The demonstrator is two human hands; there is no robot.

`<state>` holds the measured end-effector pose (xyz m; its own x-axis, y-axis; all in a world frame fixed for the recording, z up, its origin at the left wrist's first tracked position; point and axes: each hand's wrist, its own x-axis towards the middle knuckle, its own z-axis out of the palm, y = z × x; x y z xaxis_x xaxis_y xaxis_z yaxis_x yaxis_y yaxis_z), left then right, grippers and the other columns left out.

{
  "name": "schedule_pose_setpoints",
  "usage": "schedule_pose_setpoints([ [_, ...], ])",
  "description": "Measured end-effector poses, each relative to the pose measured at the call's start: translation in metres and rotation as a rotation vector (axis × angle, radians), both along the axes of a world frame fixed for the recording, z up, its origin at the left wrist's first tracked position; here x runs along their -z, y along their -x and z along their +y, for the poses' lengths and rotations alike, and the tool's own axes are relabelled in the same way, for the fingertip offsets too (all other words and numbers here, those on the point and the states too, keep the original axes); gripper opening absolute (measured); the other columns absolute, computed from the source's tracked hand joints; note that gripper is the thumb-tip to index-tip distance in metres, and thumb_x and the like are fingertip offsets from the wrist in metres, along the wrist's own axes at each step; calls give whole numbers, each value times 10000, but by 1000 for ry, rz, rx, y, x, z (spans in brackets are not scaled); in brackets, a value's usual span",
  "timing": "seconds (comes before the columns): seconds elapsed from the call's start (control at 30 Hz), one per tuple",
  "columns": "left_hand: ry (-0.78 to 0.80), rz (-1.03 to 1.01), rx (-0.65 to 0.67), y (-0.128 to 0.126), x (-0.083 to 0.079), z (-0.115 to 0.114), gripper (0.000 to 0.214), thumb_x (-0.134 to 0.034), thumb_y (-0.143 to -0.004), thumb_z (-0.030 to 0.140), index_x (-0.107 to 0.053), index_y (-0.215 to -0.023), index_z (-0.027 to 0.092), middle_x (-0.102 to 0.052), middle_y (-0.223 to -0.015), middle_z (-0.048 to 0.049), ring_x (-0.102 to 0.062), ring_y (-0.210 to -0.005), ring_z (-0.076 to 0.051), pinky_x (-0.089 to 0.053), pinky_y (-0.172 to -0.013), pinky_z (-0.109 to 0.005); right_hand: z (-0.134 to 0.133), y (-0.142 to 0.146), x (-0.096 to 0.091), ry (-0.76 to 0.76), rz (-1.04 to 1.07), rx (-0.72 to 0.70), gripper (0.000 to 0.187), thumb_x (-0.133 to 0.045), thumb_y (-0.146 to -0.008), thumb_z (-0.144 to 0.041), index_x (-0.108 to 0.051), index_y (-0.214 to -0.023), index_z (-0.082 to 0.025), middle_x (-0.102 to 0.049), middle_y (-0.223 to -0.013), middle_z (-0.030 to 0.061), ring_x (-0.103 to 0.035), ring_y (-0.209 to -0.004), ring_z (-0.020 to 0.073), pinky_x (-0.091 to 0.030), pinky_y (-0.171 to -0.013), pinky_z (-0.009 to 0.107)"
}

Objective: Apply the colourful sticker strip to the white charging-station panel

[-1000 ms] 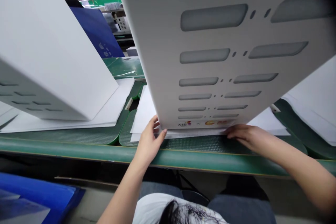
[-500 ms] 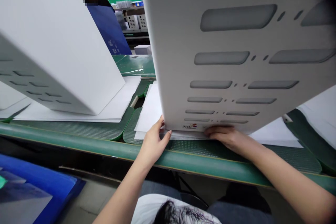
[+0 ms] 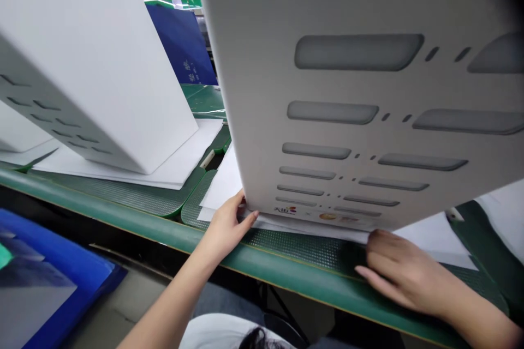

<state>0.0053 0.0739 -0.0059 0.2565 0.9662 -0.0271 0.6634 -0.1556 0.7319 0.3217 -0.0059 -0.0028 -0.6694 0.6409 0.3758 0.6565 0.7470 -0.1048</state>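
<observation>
A large white panel with rows of rounded slots (image 3: 347,103) stands tilted up in front of me, with a small printed logo near its bottom edge. My left hand (image 3: 225,226) grips its lower left corner, fingers against the edge. A white paper sheet (image 3: 311,227) lies under that bottom edge and juts out towards me. My right hand (image 3: 397,272) rests on the green studded mat (image 3: 303,248), fingers apart, its fingertips at the right end of the sheet's edge and below the panel's corner.
A second slotted white panel (image 3: 94,76) leans on a stack of white sheets (image 3: 172,166) to the left. The green bench edge (image 3: 286,278) runs below my hands. A blue printed board (image 3: 49,278) lies low at left, and a dark blue panel (image 3: 182,43) stands beyond.
My right hand has slid right and towards me, off the panel's bottom edge. The panel's lower edge now slopes down to the right in view. My left hand stays at the corner.
</observation>
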Motion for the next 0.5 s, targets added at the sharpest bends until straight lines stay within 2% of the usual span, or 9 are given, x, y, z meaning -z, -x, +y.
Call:
schedule_pose_setpoints([
  [0.1,-5,20,-21,-2,-1,0,441,-525,-793,330,-482,-1204,176,-579,-1082,-21,-550,-883,-145,-438,-821,-288,15,6,10,-13,-34,-162,233,-458,-835,-146,-404,-609,-145,-408,-570,24,-327,-584,135,-226,-602,287],
  [0.2,-9,32,-44,-4,-2,0,431,-525,-796,347,-493,-1185,163,-582,-1077,-30,-554,-883,-147,-437,-816,-286,23,-5,22,-69,-64,-223,217,-457,-832,-127,-385,-628,-148,-407,-567,14,-327,-580,141,-196,-612,306],
  [0.27,-9,30,-57,-5,-2,-1,424,-519,-801,347,-495,-1180,159,-581,-1079,-34,-554,-885,-147,-437,-817,-285,25,-13,24,-65,-110,-239,192,-396,-848,-112,-387,-661,-150,-424,-601,17,-347,-591,147,-211,-615,310],
  [0.37,3,15,-77,-5,-2,-1,416,-511,-810,342,-495,-1183,159,-578,-1083,-34,-552,-882,-142,-437,-822,-282,26,-19,16,-79,-233,-264,225,-254,-855,-70,-413,-718,-152,-491,-713,40,-412,-631,156,-275,-599,300],
  [0.5,14,-23,-65,-4,-1,-2,414,-509,-814,335,-490,-1194,172,-574,-1100,-28,-551,-894,-140,-436,-838,-282,33,-20,0,-197,-318,-307,276,-229,-794,-12,-461,-718,-140,-541,-812,67,-487,-696,156,-364,-580,283],
])
